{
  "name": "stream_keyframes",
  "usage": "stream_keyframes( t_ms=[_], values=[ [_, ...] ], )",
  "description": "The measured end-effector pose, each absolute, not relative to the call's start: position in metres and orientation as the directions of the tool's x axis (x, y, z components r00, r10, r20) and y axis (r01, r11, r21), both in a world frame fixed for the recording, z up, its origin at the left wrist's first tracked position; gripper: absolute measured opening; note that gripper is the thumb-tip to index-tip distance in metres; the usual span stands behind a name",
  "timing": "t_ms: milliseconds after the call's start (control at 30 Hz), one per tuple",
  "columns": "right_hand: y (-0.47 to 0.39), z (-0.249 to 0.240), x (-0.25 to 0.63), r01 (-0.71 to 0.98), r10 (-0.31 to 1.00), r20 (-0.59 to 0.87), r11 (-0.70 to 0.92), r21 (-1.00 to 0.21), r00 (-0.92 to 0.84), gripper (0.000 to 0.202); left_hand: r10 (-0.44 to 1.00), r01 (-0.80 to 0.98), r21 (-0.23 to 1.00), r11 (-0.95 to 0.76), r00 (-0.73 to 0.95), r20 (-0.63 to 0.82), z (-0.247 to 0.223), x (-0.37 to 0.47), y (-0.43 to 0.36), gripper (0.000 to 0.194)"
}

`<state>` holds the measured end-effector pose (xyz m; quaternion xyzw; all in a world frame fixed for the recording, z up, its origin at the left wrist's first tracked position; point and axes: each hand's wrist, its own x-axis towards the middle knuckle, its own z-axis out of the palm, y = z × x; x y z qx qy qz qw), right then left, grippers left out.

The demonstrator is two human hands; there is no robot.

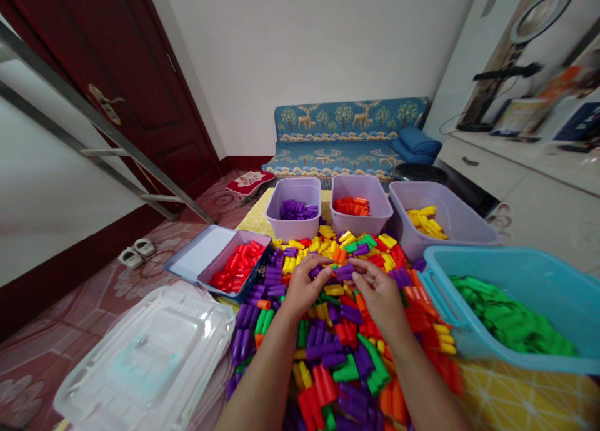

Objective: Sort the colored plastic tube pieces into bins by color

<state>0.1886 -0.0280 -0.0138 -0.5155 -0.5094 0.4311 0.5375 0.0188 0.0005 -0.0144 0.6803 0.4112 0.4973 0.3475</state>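
Observation:
Both my hands are over a wide heap of tube-shaped plastic pieces [323,337] in purple, red, yellow, green and orange. My left hand [304,284] has its thumb and fingers closed around a purple plastic piece [315,272], partly hidden by the fingers. Close beside it, my right hand [379,290] pinches another purple plastic piece [344,272] between thumb and fingertips. The two hands face each other a short gap apart, near the middle of the heap.
Beyond the heap stand lilac bins of purple [293,232], orange [359,223] and yellow pieces [445,240]. A blue bin [510,259] with green pieces is at right. Left lie an open case [244,236] of red pieces and a clear lid [154,356]. A ladder [117,140] leans leftward.

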Motion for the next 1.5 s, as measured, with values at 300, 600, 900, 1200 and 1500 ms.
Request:
stream_keyframes(
  t_ms=[300, 600, 900, 1200, 1500],
  values=[
    [-0.028, -0.017, 0.186, 0.056, 0.992, 0.117, 0.114, -0.992, 0.048, 0.037, 0.922, 0.218, 0.909, -0.354, 0.245, 0.300, -0.014, 0.023, -0.003, 0.033],
    [-0.029, -0.014, 0.189, 0.066, 0.987, 0.085, 0.077, -0.995, 0.135, 0.049, 0.936, 0.326, 0.887, -0.326, 0.243, 0.255, -0.011, 0.024, -0.003, 0.020],
    [-0.024, -0.025, 0.197, 0.266, 0.995, 0.092, 0.077, -0.961, 0.045, 0.031, 0.884, 0.630, 0.625, -0.462, 0.390, 0.260, 0.026, 0.002, -0.008, 0.016],
    [-0.026, -0.024, 0.194, 0.263, 0.996, 0.089, 0.079, -0.962, 0.025, 0.026, 0.731, 0.741, 0.598, -0.305, -0.221, 0.646, 0.087, -0.012, 0.065, 0.039],
    [-0.024, -0.024, 0.192, 0.243, 0.986, 0.143, 0.119, -0.963, 0.081, 0.041, 0.955, -0.400, 0.897, 0.187, 0.289, -0.070, 0.002, 0.039, 0.011, 0.063]
  ],
)
